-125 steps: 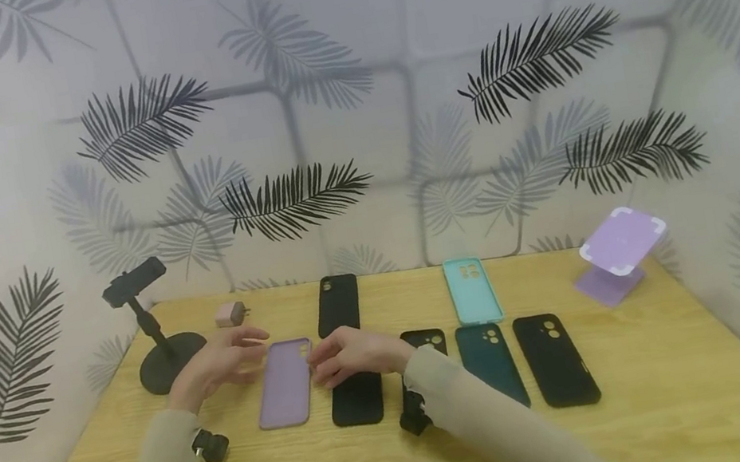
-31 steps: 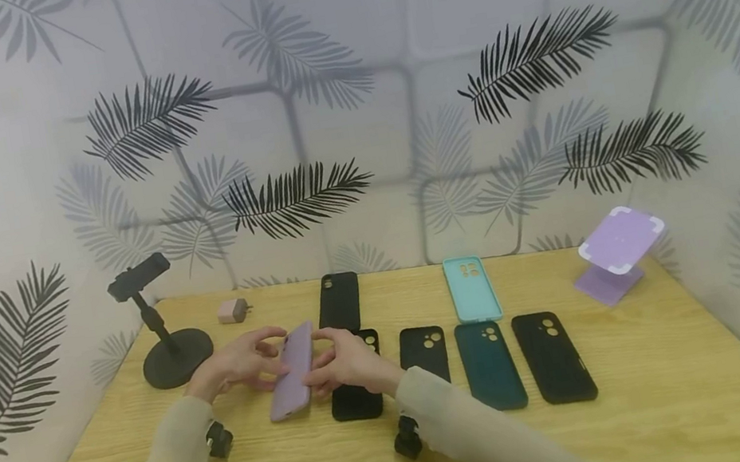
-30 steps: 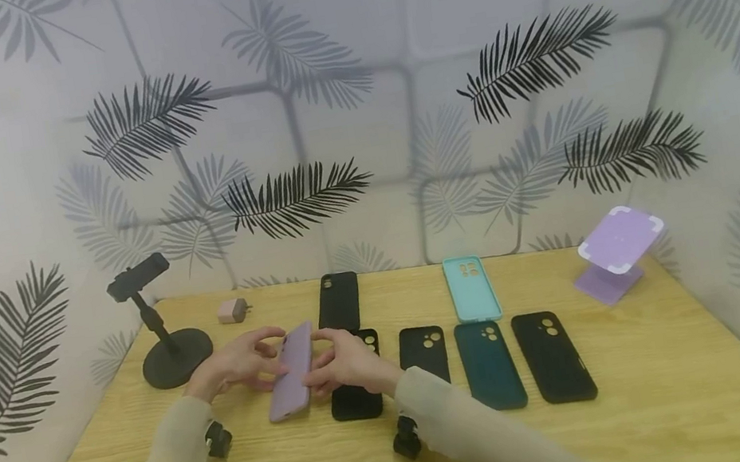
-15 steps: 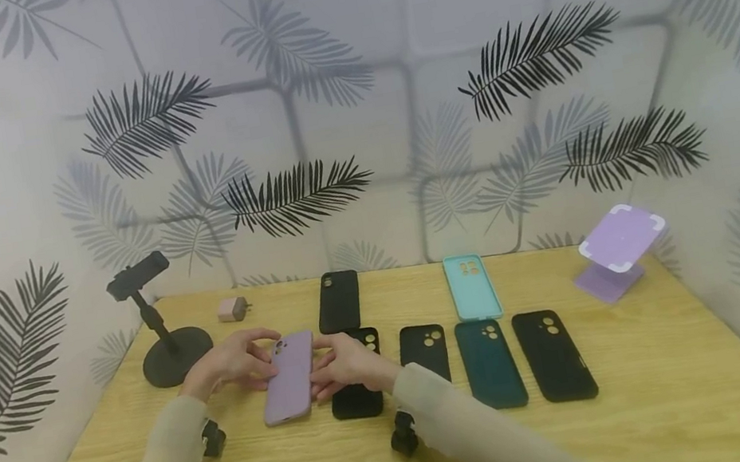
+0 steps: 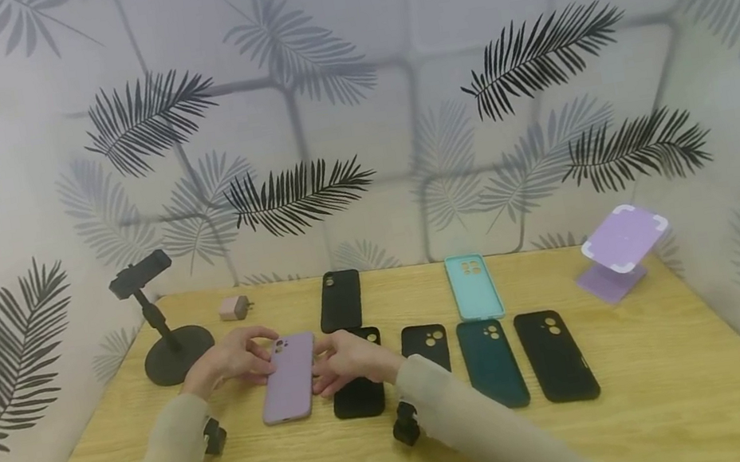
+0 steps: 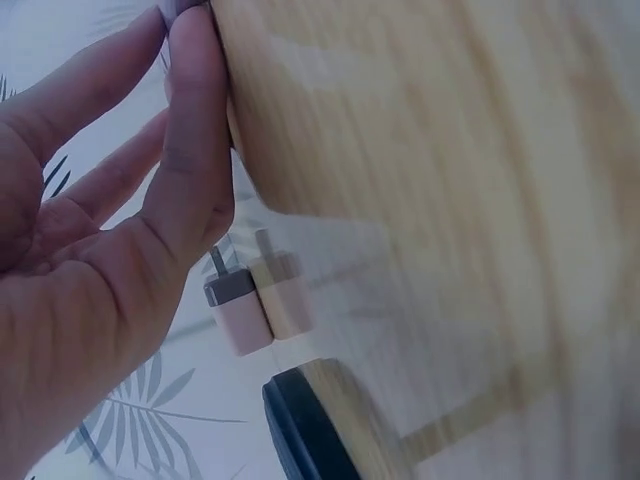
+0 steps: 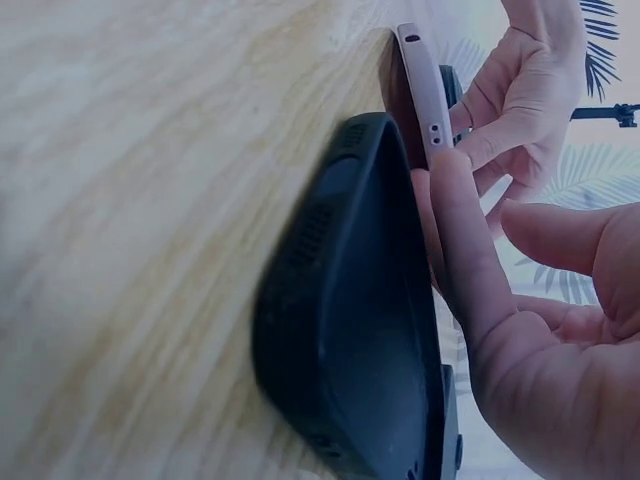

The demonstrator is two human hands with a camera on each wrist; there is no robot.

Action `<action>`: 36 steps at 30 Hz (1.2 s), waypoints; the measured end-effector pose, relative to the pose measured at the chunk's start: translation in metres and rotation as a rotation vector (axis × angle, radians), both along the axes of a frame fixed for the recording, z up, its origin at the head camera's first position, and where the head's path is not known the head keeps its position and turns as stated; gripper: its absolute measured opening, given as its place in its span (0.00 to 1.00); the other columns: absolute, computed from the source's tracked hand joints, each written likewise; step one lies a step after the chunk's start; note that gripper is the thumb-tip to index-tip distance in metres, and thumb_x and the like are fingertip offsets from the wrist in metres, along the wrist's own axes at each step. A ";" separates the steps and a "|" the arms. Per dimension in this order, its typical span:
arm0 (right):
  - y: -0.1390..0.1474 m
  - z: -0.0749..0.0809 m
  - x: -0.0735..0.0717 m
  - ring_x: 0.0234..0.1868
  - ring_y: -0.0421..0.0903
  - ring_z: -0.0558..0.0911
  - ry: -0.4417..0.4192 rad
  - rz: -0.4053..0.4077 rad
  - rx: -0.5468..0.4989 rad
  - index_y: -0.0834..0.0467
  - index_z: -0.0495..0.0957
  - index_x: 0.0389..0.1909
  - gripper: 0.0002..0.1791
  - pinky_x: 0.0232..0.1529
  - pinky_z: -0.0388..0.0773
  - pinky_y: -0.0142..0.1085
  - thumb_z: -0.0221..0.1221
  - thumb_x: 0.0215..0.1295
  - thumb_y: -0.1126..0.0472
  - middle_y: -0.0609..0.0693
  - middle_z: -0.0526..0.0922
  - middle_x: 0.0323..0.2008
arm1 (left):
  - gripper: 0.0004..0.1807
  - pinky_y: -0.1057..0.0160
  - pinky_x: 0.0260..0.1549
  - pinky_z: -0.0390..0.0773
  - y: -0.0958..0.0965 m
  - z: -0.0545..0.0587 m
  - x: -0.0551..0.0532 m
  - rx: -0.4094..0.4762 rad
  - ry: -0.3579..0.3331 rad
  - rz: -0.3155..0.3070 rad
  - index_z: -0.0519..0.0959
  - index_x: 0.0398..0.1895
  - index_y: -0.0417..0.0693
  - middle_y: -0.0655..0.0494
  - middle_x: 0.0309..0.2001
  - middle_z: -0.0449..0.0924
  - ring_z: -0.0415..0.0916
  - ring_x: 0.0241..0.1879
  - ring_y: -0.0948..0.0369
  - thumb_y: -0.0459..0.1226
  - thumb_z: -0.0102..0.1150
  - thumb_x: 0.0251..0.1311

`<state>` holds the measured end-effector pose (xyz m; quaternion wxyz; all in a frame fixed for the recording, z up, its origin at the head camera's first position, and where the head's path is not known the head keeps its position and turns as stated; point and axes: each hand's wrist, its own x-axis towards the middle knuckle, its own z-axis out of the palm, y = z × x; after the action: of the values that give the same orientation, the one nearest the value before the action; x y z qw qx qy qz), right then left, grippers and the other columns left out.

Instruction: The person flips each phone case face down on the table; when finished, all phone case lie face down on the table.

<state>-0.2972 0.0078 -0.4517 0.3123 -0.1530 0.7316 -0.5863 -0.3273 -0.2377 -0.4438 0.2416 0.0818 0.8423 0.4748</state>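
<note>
A purple phone case (image 5: 290, 381) lies on the table with its back up and the camera cutout at its upper left. My left hand (image 5: 234, 361) holds it by the upper left corner and left edge. In the left wrist view, the thumb and a finger (image 6: 195, 110) meet at the case's rim at the top. My right hand (image 5: 354, 360) is at its right edge, the thumb (image 7: 460, 215) straight against the rim in the right wrist view. Partly beneath my right hand lies a black phone case (image 5: 360, 398); the hand hides part of it.
Behind lies another black case (image 5: 340, 300). To the right are a black case (image 5: 423, 336), dark teal case (image 5: 491, 365), black case (image 5: 555, 355) and turquoise case (image 5: 473, 287). A black phone stand (image 5: 175, 357), pink charger (image 5: 233, 308) and purple stand (image 5: 622, 239) flank them.
The purple case lay inside up with both hands apart from it; both hands then lifted and turned it. Since half a second ago it has settled back up on the table.
</note>
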 end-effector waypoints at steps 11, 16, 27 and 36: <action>0.007 0.004 0.003 0.44 0.58 0.86 0.026 0.014 -0.007 0.72 0.75 0.56 0.16 0.41 0.87 0.41 0.51 0.71 0.71 0.66 0.84 0.44 | 0.33 0.65 0.33 0.84 0.000 -0.003 -0.006 -0.065 0.063 -0.005 0.67 0.64 0.31 0.48 0.36 0.75 0.76 0.32 0.61 0.24 0.67 0.53; 0.016 0.005 0.001 0.48 0.59 0.85 0.020 0.008 -0.023 0.72 0.71 0.61 0.19 0.42 0.86 0.41 0.51 0.72 0.70 0.67 0.83 0.48 | 0.32 0.66 0.31 0.82 0.001 0.000 -0.006 -0.109 0.107 -0.020 0.69 0.62 0.31 0.48 0.35 0.76 0.76 0.31 0.61 0.25 0.67 0.53; 0.051 0.003 -0.006 0.42 0.50 0.87 0.122 -0.034 -0.009 0.70 0.71 0.62 0.20 0.42 0.86 0.41 0.51 0.74 0.66 0.66 0.83 0.49 | 0.22 0.60 0.34 0.80 0.017 0.007 -0.003 -0.031 0.246 0.010 0.73 0.59 0.31 0.40 0.40 0.79 0.78 0.37 0.52 0.33 0.60 0.64; 0.079 0.002 -0.007 0.33 0.45 0.85 0.208 -0.105 0.083 0.70 0.75 0.57 0.16 0.38 0.87 0.40 0.55 0.70 0.70 0.63 0.83 0.43 | 0.21 0.58 0.33 0.85 0.044 0.005 0.005 0.060 0.185 0.002 0.73 0.59 0.31 0.40 0.41 0.80 0.82 0.35 0.55 0.30 0.59 0.64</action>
<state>-0.3038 0.0873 -0.4498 0.2099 -0.1614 0.7907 -0.5520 -0.3225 -0.1937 -0.4384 0.1595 0.1316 0.8464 0.4907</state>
